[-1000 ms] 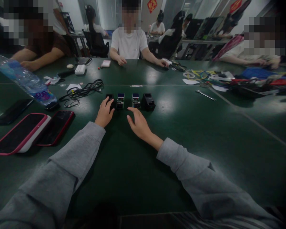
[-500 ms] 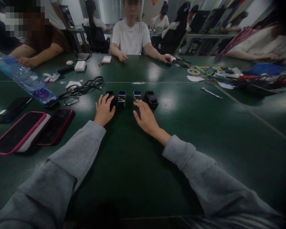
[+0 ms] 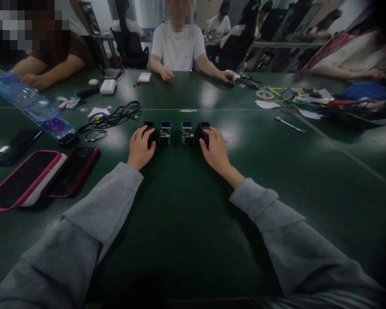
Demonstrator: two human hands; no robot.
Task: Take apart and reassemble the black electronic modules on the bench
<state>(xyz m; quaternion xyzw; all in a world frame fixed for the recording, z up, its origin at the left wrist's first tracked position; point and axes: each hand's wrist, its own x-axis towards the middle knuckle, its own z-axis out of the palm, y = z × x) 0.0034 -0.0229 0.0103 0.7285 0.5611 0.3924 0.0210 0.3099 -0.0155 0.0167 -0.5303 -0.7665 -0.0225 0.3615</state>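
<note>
Gripping the 2 outer black housings of a row of 4 small parts: left hand (image 3: 140,148) cupped over the left black housing (image 3: 149,127), right hand (image 3: 215,150) curled on the right black housing (image 3: 203,128), fingers pressing its sides. Between the hands, 2 blue-screened modules (image 3: 164,132) stand free on the green surface (image 3: 186,206). Judged best handled by firm side holds, lifting each housing straight up, clear of its adjacent module.
</note>
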